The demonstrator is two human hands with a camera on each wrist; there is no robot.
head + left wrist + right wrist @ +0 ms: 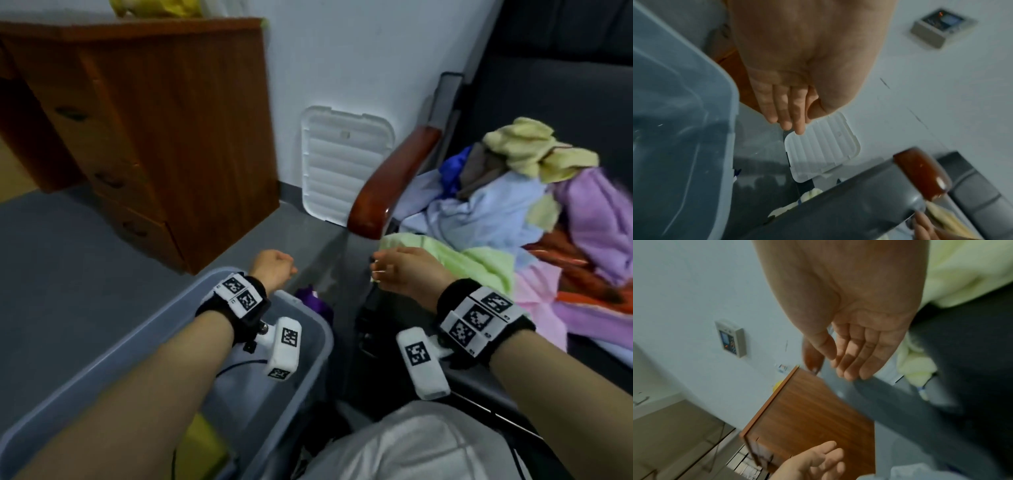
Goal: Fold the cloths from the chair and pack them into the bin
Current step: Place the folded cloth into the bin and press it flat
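A heap of cloths [534,192], yellow, blue, lilac and orange, lies on the dark chair [555,85] at the right. A light green cloth [459,260] hangs off the seat's near edge. The translucent grey-blue bin [102,356] stands at the lower left, with something yellow [202,442] low inside. My left hand [274,269] hovers over the bin's far corner, fingers loosely curled [791,116] and holding nothing. My right hand [400,269] hangs just left of the green cloth; its palm and relaxed fingers [851,360] are empty.
The chair's wooden armrest [394,181] juts out just beyond my right hand. A white ribbed lid [346,164] leans on the wall behind. A wooden drawer cabinet [154,130] stands at the left. Something purple [313,301] shows by the bin's far corner.
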